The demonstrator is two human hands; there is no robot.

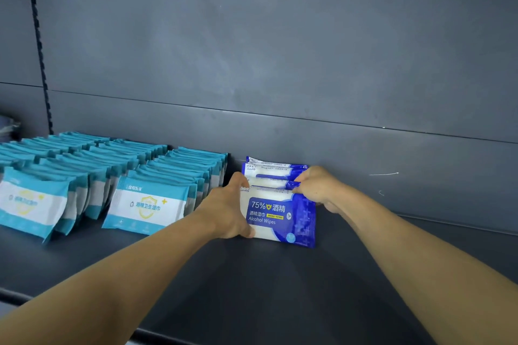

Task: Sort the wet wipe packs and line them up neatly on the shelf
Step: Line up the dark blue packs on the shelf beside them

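A short row of dark blue and white alcohol wipe packs (280, 216) stands upright on the dark shelf (252, 283), running back towards the rear wall. My left hand (232, 207) grips the left edge of the front pack, thumb at its bottom corner. My right hand (316, 185) holds the right side of the row, fingers curled over the top edges of the packs. To the left stand rows of teal and white wipe packs (148, 204), leaning back, front faces showing.
A dark grey back panel (280, 64) rises right behind the rows. The shelf's front lip (84, 319) runs along the bottom left. A notched black upright (39, 45) stands at the far left. Bare shelf lies to the right of the blue packs.
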